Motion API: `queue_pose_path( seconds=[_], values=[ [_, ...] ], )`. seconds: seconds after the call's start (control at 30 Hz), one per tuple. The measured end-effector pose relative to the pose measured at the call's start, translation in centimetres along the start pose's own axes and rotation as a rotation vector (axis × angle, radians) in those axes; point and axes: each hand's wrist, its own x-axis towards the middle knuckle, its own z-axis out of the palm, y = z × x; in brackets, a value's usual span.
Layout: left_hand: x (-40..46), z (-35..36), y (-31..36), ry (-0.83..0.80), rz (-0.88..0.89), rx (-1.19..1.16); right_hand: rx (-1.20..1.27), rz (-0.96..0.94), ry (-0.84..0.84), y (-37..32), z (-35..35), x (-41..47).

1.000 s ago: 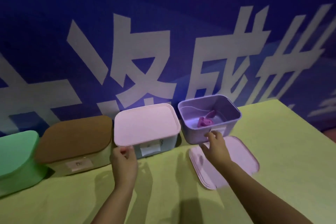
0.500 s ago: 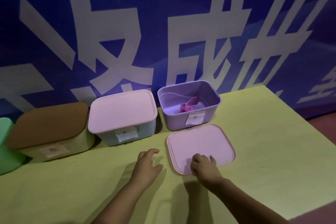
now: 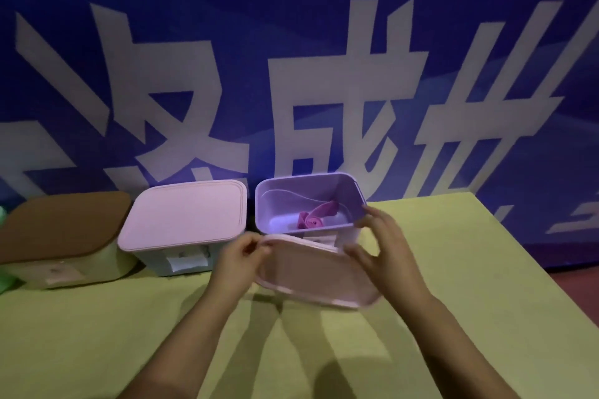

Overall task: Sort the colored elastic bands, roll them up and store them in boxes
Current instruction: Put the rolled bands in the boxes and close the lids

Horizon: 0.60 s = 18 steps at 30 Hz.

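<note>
Lifted off the yellow-green desk [image 3: 486,269]: flat pink plastic lid [image 3: 316,272], tilted before the open lilac box [image 3: 275,204].
Light, stiff; left hand [image 3: 241,257] pinches its corner, right hand [image 3: 379,246] grips the opposite edge, fingers spread.

This looks like a staged demo or event space, not a home. A big blue banner [image 3: 291,58] with huge pale Chinese characters fills the wall behind a desk [image 3: 486,269] draped in yellow-green cloth. Labelled storage boxes [image 3: 181,223] stand in a row along it, under dim light.
</note>
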Motion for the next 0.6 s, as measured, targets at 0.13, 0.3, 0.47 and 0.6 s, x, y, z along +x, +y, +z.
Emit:
queue_pose_path(
  seconds=[0.13,0.3,0.47,0.6],
  values=[
    [3.1,-1.9,3.9,-0.043,-0.169,-0.114,0.449,0.500,0.088,3.8,-2.4,0.6],
    [6.5,-1.6,6.2,-0.012,-0.294,-0.221,0.596,0.579,-0.089,5.5,-0.7,1.8],
    [8.3,-0.7,4.8,0.098,-0.330,-0.199,0.660,0.597,-0.013,6.2,0.3,7.1],
    [7.6,0.6,0.9,0.111,-0.353,-0.047,0.622,0.669,-0.052,8.0,1.7,10.4]
  ],
)
